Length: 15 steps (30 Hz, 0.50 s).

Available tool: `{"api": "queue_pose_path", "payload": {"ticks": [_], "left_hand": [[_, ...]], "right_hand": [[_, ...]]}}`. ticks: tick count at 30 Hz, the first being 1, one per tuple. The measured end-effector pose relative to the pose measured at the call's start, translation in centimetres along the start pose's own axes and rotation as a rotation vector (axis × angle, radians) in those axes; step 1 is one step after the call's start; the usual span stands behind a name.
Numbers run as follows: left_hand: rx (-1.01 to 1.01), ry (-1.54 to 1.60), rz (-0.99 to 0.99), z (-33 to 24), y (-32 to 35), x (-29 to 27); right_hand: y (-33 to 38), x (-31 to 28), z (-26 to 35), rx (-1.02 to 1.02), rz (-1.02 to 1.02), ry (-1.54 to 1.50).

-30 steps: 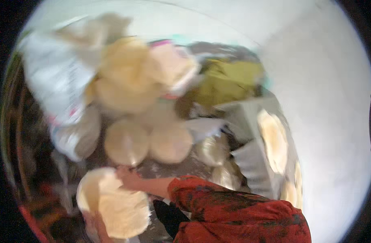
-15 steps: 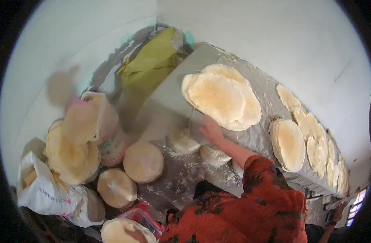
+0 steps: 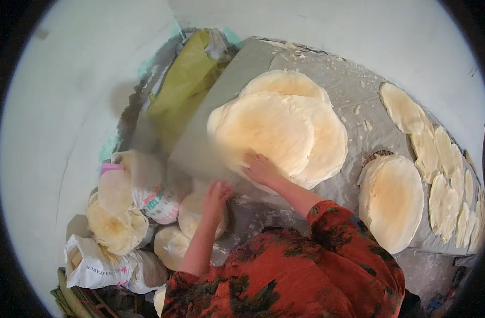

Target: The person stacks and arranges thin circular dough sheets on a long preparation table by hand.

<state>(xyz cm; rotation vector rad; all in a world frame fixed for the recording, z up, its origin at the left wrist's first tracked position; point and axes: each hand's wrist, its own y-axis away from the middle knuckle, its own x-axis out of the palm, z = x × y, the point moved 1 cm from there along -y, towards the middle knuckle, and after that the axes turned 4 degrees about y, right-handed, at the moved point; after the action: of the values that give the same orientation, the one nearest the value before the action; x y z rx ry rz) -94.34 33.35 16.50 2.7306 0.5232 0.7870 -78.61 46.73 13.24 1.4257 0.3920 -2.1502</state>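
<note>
A broad pile of thin, round flatbreads [image 3: 263,127] lies on the grey-covered table, its discs overlapping. My right hand [image 3: 261,168] rests on the near edge of the top disc, fingers spread and lying flat. To its left, my left hand [image 3: 218,192] hovers off the pile's near-left side, with fingers loosely bent and apart and nothing visible in them. Haze blurs the picture around this hand. Below it, partly hidden by my forearm, are round covered bundles [image 3: 171,246] on a floury dark surface.
Another tall flatbread stack [image 3: 392,204] stands on the right of the table, with several loose flat pieces [image 3: 425,153] beyond it. At left are a white printed sack [image 3: 115,270], crinkled flatbreads [image 3: 115,228] and a bag [image 3: 158,199]. A yellow-green sheet [image 3: 184,85] lies by the wall corner.
My right hand has gone from beside the pile onto its near edge. My left hand has come up to the pile's left side. The whole view has shifted.
</note>
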Motion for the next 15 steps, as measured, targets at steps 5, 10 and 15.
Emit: {"api": "queue_pose_path", "payload": {"ticks": [5,10,15], "left_hand": [[0.021,0.062,-0.078,1.5,-6.5,1.2],[-0.13,-0.086,-0.122,0.4,-9.8,1.8],[-0.056,0.007,-0.188,0.4,-11.4,0.6]], "right_hand": [[-4.2,0.2,-4.4,0.081,0.204,-0.265],[-12.7,-16.1,-9.9,-0.23,-0.256,0.292],[-8.2,-29.0,2.9,-0.051,-0.249,-0.174]]}}
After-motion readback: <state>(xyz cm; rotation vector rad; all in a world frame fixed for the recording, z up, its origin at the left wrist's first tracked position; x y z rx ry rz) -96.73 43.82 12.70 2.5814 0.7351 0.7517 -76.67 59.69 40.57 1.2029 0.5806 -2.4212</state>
